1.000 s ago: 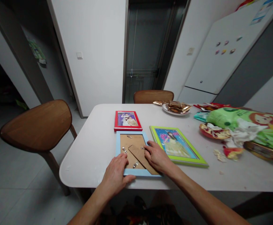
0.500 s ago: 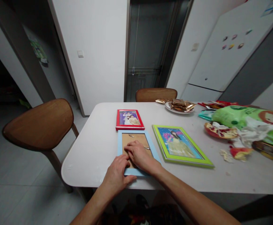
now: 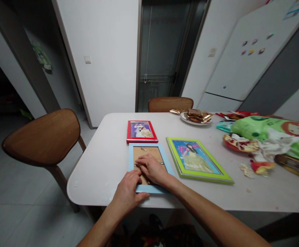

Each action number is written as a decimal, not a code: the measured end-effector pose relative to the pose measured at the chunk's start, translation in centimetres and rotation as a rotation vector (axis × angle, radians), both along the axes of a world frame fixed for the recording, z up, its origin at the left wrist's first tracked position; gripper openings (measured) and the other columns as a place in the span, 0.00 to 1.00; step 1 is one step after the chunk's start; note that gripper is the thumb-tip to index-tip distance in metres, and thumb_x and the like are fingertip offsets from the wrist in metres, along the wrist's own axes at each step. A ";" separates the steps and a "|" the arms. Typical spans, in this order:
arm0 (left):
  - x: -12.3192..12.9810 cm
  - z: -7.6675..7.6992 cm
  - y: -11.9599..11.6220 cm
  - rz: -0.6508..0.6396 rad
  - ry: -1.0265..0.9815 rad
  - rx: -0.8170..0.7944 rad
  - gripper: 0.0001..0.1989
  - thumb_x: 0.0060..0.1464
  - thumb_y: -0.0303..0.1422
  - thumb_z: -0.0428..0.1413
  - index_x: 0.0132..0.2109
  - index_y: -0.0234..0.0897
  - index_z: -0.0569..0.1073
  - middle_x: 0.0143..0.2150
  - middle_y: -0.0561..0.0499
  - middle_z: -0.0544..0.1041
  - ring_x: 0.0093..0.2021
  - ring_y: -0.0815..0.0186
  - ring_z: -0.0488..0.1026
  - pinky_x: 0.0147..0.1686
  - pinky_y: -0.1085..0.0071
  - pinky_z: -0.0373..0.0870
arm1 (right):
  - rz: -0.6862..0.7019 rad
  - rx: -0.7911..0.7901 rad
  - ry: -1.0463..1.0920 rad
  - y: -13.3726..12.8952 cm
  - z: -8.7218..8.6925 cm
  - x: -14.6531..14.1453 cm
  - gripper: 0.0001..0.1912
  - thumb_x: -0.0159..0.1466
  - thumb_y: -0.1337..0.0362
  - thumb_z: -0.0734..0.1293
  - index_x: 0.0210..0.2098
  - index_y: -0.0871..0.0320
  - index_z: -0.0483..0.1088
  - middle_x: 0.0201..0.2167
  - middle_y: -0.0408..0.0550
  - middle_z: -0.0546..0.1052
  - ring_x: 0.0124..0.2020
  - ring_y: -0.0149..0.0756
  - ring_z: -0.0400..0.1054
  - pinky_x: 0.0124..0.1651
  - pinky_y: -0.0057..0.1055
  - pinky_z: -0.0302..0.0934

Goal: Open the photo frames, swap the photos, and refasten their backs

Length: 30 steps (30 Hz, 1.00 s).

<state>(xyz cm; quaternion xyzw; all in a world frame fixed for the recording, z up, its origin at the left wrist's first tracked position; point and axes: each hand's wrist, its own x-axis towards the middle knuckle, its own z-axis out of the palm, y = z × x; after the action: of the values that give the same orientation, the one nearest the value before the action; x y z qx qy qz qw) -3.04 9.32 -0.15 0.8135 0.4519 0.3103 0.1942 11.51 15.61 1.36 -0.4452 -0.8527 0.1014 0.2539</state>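
Note:
A light-blue picture frame lies back side up at the near edge of the table, its brown backing board showing. Small metal fasteners sit on the board, at the top, at the right edge and by my right fingertips. My left hand is closed on the frame's lower left corner, thumb along the near edge and fingers over the side. My right hand rests across the backing, its fingers bent together at the left fastener. Whether it pinches anything is hidden.
A red-framed photo touches or nearly touches the blue frame's far end. To the right lies a green-framed picture. Beyond are a plate of wrapped snacks, a cut pomegranate, crumpled tissue and a green bag. A wooden chair stands left.
My right hand has shifted slightly left over the backing, and a fastener now shows by its fingertips. My left hand keeps its hold on the frame's corner.

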 end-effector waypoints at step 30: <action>0.0 0.1 -0.5 0.042 0.017 -0.031 0.13 0.35 0.30 0.61 0.29 0.38 0.65 0.47 0.46 0.69 0.50 0.59 0.62 0.48 0.62 0.60 | -0.089 -0.071 -0.013 1.1 1.5 2.3 0.09 0.56 0.65 0.60 0.29 0.59 0.72 0.30 0.48 0.73 0.33 0.32 0.64 0.37 0.27 0.54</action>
<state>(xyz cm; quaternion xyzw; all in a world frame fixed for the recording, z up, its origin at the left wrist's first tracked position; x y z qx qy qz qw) -3.07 8.86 -0.01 0.8032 0.4754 0.3005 0.1964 13.79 16.74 2.89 -0.4922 -0.8294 0.1174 0.2366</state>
